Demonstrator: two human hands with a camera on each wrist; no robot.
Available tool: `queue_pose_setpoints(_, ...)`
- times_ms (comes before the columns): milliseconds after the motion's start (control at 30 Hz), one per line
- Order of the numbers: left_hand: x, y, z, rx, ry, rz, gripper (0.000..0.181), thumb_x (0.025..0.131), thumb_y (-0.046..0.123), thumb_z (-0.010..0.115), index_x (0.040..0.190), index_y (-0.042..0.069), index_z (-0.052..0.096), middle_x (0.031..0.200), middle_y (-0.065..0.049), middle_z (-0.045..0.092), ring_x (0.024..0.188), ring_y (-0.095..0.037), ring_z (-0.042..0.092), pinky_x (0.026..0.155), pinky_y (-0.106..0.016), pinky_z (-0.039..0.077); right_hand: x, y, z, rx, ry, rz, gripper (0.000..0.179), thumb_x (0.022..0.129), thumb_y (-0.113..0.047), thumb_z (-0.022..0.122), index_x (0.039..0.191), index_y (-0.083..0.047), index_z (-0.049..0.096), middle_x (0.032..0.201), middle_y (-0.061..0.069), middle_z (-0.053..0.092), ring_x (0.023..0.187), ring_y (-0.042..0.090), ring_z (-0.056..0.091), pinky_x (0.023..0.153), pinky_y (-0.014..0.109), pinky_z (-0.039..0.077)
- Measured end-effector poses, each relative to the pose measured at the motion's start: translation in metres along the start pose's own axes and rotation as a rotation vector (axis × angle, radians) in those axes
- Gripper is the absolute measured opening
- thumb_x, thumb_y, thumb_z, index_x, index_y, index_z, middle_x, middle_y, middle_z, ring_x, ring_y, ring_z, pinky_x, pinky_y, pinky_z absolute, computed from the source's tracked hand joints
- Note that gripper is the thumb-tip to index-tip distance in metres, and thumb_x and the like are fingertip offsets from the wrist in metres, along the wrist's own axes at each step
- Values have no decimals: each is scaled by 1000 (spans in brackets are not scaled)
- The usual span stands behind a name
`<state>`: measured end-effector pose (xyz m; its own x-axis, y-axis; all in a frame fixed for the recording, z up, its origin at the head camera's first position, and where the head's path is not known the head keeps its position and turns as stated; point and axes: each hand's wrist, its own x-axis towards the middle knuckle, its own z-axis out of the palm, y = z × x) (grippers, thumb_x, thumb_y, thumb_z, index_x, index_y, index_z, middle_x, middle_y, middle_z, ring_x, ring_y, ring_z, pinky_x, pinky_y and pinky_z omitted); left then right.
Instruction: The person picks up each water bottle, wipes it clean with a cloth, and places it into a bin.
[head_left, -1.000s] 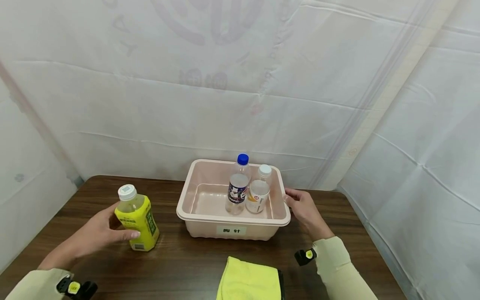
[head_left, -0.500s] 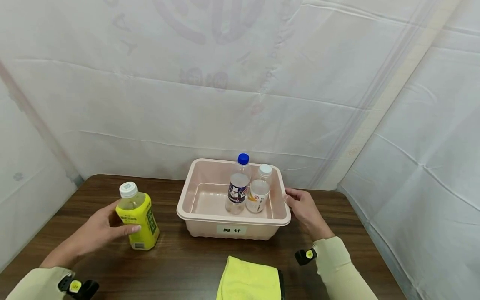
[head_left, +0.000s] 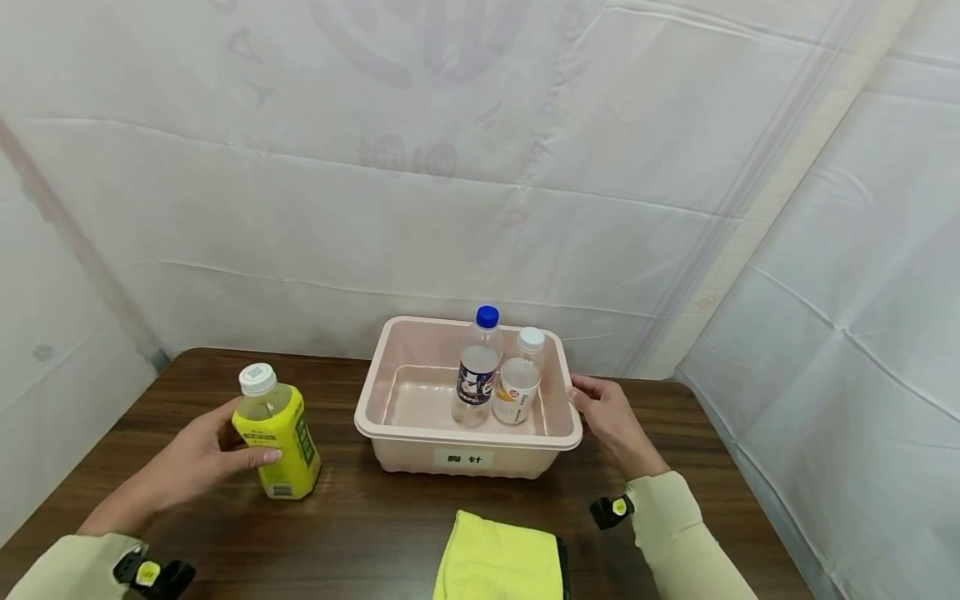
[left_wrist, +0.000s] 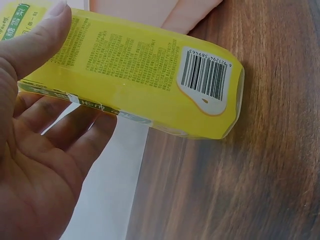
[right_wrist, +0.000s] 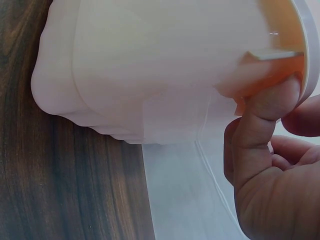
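My left hand (head_left: 198, 462) grips a drink bottle (head_left: 279, 442) with a yellow label and white cap, the thumb across its front and the fingers behind. In the left wrist view the bottle's barcode side (left_wrist: 130, 70) faces the camera, its base near the wood. To the right, a pale pink plastic basin (head_left: 386, 454) stands on the table. My right hand (head_left: 611, 421) pinches the basin's right rim, the thumb tucked under the lip in the right wrist view. Inside the basin stand a clear Pepsi bottle (head_left: 476, 377) with a blue cap and a clear white-capped bottle (head_left: 516, 387).
A folded yellow cloth (head_left: 498, 560) lies at the table's front, a dark edge showing at its right side. The dark wooden table (head_left: 360, 533) meets white sheeting (head_left: 337, 225) at the back; more sheeting hangs on both sides.
The yellow bottle stands slightly more upright in my left hand than one second ago, and the left thumb has shifted up a little. The right hand and the basin stay where they were.
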<state>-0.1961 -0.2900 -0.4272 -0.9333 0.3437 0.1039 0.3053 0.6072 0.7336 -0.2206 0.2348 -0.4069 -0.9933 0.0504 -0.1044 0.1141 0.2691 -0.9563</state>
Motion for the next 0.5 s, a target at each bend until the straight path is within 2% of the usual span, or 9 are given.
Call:
queue_pose_setpoints(233, -2, 6, -4, 26, 4, 5, 70, 95, 22, 78, 149, -3, 42, 135, -27, 62, 103, 16, 56, 77, -22, 59, 2, 1, -1, 7, 2, 5, 43, 109, -10, 50, 148, 7, 51, 140, 33, 60, 111, 30, 70, 74, 36, 64)
queue_pose_setpoints(500, -5, 14, -5, -13, -2, 49, 69, 94, 18, 78, 149, -4, 41, 136, -28, 61, 106, 15, 57, 78, -23, 60, 3, 1, 1, 20, -9, 7, 43, 109, -10, 49, 148, 7, 51, 141, 33, 59, 114, 31, 69, 76, 36, 64)
